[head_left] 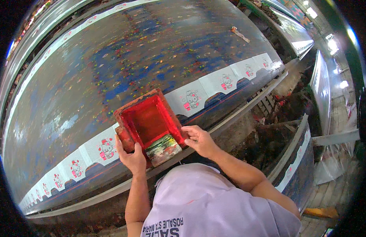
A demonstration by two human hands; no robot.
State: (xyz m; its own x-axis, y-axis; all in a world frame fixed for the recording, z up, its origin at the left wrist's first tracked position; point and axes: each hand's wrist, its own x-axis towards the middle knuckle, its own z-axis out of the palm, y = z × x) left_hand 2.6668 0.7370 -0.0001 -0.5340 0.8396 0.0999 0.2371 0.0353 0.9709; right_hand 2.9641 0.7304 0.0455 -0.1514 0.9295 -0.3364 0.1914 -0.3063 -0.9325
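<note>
- The long printing table (112,59) fills most of the view, its dark top speckled and smeared with blue, red, yellow and green paint, and it curves away to both sides.
- Along the table's near edge runs a row of pale fabric pieces (191,98), laid side by side, each printed with a small cartoon figure in dark outline with pink and red patches.
- A second table (299,152) stands to the right across a narrow, cluttered aisle, with a pale strip along its edge.
- The person leans over the near edge in a light lilac shirt (214,205), both bare forearms reaching forward.
- The red frame (149,120), a rectangular wooden screen with raised sides, sits on the row of fabric pieces at the table's near edge, right in front of the person. Its inside is coated in bright red paint.
- A flat scraper (163,148), smeared with many colours, lies across the near end of the frame.
- The left hand (131,158) is closed on the frame's near left corner, thumb up along the outer side.
- The right hand (198,139) grips the frame's near right corner, fingers curled over the rim.
- A small scrap of paper or tape (240,34) lies far back on the table top.
</note>
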